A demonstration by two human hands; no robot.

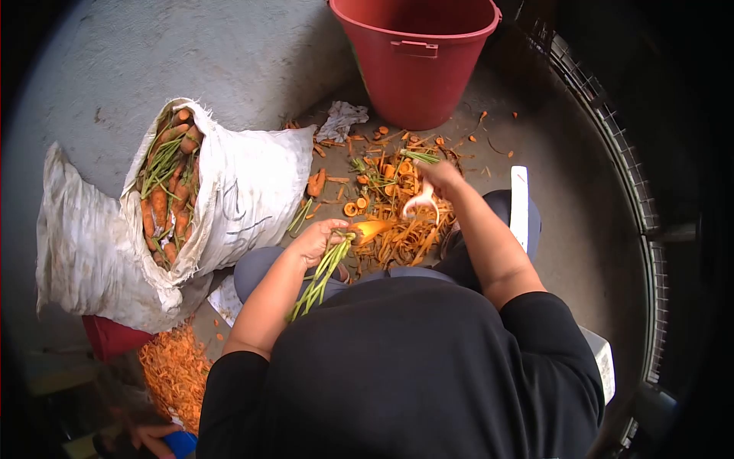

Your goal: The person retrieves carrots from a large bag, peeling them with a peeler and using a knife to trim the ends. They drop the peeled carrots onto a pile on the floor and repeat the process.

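Observation:
My left hand (319, 240) is closed around the leafy top end of a carrot (371, 230), whose orange body points right and whose green stems (324, 275) hang down toward my lap. To the right, my right hand (440, 177) is closed on a pale Y-shaped peeler (420, 200), its head tilted down and held apart from the carrot. Below both hands a heap of orange peelings (405, 243) covers the floor, with cut carrot ends (351, 209) and bits of green stem among it.
A white sack (256, 172) full of carrots (159, 203) lies open at the left, beside another sack (84, 237). A red bucket (420, 76) stands ahead. Shredded orange pieces (176, 367) are piled at lower left, near another person's arm (153, 437). A metal grille (656, 306) runs along the right.

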